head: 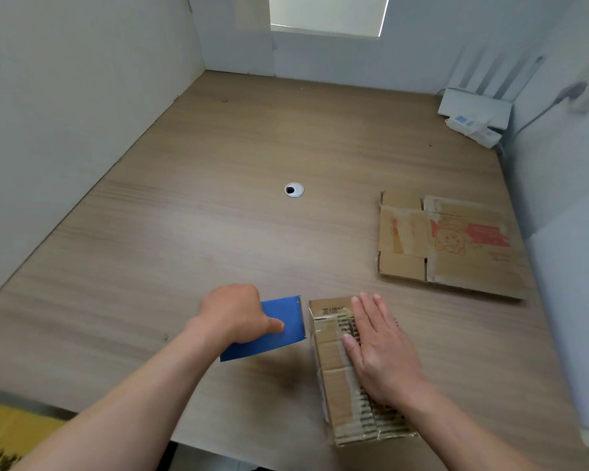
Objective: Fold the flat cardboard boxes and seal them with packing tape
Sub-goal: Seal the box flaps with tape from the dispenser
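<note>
The right hand (381, 348) lies flat, fingers straight and close together, pressing on top of the folded cardboard box (332, 362), whose top shows strips of clear tape. Just to its left, the left hand (238, 314) is curled around a flat blue sheet (290, 314), thumb on its upper face; the sheet's edge sits just beside the box. Beyond the right hand a flat cardboard box (449, 253) with red print lies on the wooden table (184, 232). Farther off are a round cable grommet (293, 190) and a white router (473, 107).
</note>
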